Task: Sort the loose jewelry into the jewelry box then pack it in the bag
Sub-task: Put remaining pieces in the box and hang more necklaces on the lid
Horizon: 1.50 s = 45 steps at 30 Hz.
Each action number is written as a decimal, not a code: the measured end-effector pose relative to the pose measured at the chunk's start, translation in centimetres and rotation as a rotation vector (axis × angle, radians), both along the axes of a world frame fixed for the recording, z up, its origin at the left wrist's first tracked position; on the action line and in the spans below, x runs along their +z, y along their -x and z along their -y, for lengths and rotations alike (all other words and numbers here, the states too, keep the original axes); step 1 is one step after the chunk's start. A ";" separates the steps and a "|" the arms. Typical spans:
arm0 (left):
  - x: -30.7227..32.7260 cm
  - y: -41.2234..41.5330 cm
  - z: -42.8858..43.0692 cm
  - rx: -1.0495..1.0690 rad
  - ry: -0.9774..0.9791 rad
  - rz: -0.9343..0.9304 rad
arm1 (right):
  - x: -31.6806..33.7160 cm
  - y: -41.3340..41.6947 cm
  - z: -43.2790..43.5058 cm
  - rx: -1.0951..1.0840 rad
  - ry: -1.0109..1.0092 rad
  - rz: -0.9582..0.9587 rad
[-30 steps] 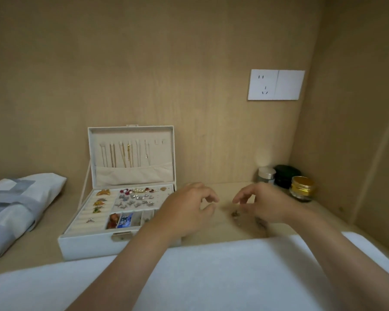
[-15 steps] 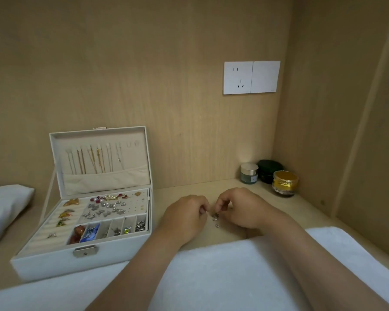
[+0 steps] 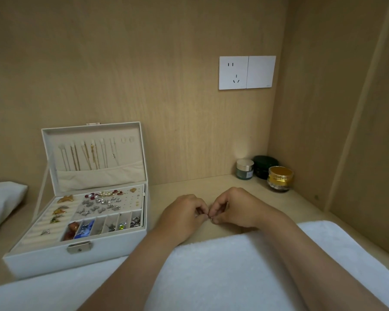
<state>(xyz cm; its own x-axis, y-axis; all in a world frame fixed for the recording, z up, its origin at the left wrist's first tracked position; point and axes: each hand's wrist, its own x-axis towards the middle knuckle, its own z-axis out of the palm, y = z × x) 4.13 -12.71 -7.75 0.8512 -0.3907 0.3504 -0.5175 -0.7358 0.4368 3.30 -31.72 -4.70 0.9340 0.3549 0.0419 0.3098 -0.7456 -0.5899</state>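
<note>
- Pale wood panels walled an alcove, and both hands worked low over its counter (image 3: 301,205) of the same wood.
- Right hand (image 3: 236,209): its grip was pressed together, thumb and curled fingertips pinching a small jewelry piece (image 3: 211,218), too tiny to identify.
- Left hand (image 3: 182,217): its grip was likewise curled, fingertips meeting the right hand's at that same piece, just above the counter.
- Both forearms crossed a white towel (image 3: 211,277) spread along the near edge.
- To the left of the hands stood the white jewelry box (image 3: 76,259), open, its lid (image 3: 92,178) upright with thin chains hanging inside.
- Its tray held silver and pearl-like pieces on the padded panel, amber-coloured pieces on the ring rolls, and small items in the front compartments, among them something red and something blue.
- Farther left, at the frame's edge, lay a pale fabric bag (image 3: 2,203), well apart from the hands.
- In the back right corner sat a silver-lidded jar (image 3: 245,169), a dark green container (image 3: 264,166) and a gold jar (image 3: 280,178), close together.
- Above them a white socket plate (image 3: 234,72) was fixed to the back wall.
</note>
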 end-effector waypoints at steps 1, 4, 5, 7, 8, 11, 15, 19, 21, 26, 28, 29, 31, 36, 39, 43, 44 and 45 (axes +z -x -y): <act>0.0 0.0 0.0 0.004 -0.004 -0.001 | 0.0 0.0 0.0 0.000 -0.001 0.000; 0.0 0.3 -0.2 0.033 -0.037 0.007 | 0.2 0.1 0.3 -0.021 0.015 0.012; 0.0 0.4 -0.3 0.050 -0.056 0.017 | 0.3 0.2 0.4 -0.033 0.023 0.016; 0.2 0.6 -0.5 0.082 -0.094 0.039 | 0.3 0.2 0.6 -0.048 0.029 0.010; 0.3 0.6 -0.6 0.094 -0.112 0.042 | 0.3 0.2 0.6 -0.045 0.030 0.002; 0.5 0.9 -1.1 0.095 -0.127 0.007 | 0.1 0.3 0.3 -0.022 0.050 -0.020; 0.6 1.2 -0.9 0.064 -0.161 0.011 | 0.1 0.3 0.1 -0.005 0.035 -0.026; 0.7 1.2 -0.5 0.039 -0.166 0.021 | 0.0 0.4 0.0 -0.005 0.018 -0.030; 0.9 1.3 -0.5 0.044 -0.144 0.002 | 0.0 0.4 -0.1 -0.012 -0.006 -0.002; 2.6 1.7 -1.2 0.097 -0.106 0.022 | -0.1 0.3 -0.7 -0.047 -0.056 0.124; 3.8 2.0 -1.9 0.134 -0.105 0.065 | -0.2 0.4 -1.2 -0.036 -0.084 0.145; 4.3 2.1 -2.3 0.150 -0.112 0.082 | -0.3 0.5 -1.6 -0.026 -0.091 0.152; 5.1 2.5 -3.4 0.169 -0.110 0.097 | -0.3 0.5 -2.4 -0.008 -0.084 0.167; 7.0 2.3 -7.5 0.179 -0.006 0.041 | 1.4 0.0 -5.3 -0.024 -0.181 0.179; 8.0 1.5 -10.2 0.185 0.037 0.023 | 2.8 -0.7 -7.8 0.020 -0.306 0.193; 9.1 0.4 -13.4 0.200 0.093 0.022 | 4.3 -2.1 -11.8 0.081 -0.424 0.167; 9.2 0.1 -14.1 0.198 0.110 0.022 | 4.6 -2.4 -12.7 0.086 -0.448 0.156; 9.3 -0.3 -14.7 0.198 0.126 0.020 | 4.8 -2.8 -13.6 0.091 -0.464 0.150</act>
<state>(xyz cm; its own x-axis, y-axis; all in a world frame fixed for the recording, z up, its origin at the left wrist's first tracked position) 4.38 2.03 1.55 0.8992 -0.1692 0.4035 -0.3783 -0.7641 0.5226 6.08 -18.15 0.12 0.8717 0.3466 0.3463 0.4682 -0.3811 -0.7972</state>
